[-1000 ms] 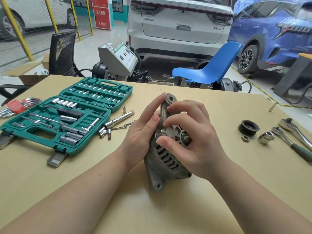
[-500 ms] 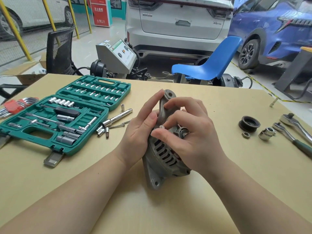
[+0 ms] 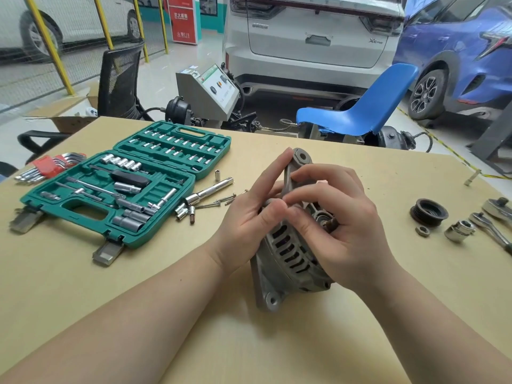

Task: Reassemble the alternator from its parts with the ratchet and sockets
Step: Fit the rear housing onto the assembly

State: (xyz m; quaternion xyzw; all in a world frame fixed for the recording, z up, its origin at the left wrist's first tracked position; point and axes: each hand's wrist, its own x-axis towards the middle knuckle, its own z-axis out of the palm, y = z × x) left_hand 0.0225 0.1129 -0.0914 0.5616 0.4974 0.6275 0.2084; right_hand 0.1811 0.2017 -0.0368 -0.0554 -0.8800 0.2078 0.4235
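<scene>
Shifted since half a second ago: right hand [image 3: 336,223] fingertips up the alternator [image 3: 288,253] face, now meeting left thumb near the bracket arm; small bolt seen earlier now hidden. Left hand [image 3: 249,217] flat against alternator's left side, fingers straight. Right hand curled over front, pinching something unseen. Alternator on edge, mid-table [image 3: 166,314]. Pulley [image 3: 429,212], ratchet [image 3: 491,228] right; socket case [image 3: 110,195] left.
</scene>
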